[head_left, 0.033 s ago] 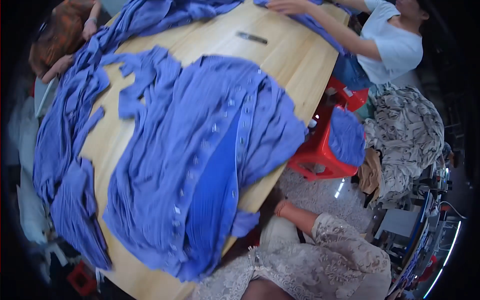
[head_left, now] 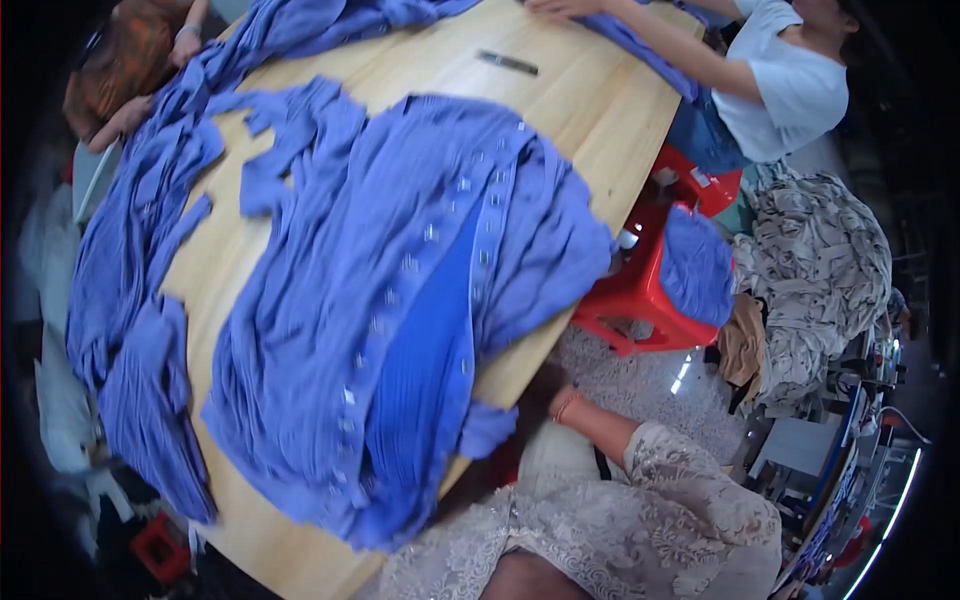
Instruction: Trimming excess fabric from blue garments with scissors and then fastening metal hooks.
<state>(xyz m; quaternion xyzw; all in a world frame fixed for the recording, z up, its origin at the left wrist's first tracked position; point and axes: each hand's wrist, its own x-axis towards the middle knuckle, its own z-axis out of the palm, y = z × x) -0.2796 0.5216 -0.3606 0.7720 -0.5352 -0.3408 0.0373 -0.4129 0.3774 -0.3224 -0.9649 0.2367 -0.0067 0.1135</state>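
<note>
Table: pale wood, largest item, its right edge slanting down toward the lower middle.

Garment: violet-blue, crinkled, spread over the near half of the table; front parted along a slanting opening, brighter blue inside, small pale squares down both front edges; one end hanging over the table's right edge.

Further blue garments: bunched along the table's left and far edges.

Lace clothing: beige, worn by the person, lower edge of view; sleeve reaching to about the elbow.

Cloth heap: grey and patterned, right of the table.

Co-worker in white: far right, an arm stretched across the table's far corner, hand over blue cloth.

Co-worker in brown pattern: far left, both hands at the blue cloth.

Stool: red, beside the table, blue cloth on its seat.

Right forearm: bare, angled up and left from the sleeve, wrist near the table's edge.

Right hand: dark and blurred, close to the table edge, near the garment; finger spread and any hold cannot be told.

Left hand: outside the view, state cannot be told.

Slim dark object: lying on bare wood beyond the garment.

Bracelet: thin, right wrist.
</note>
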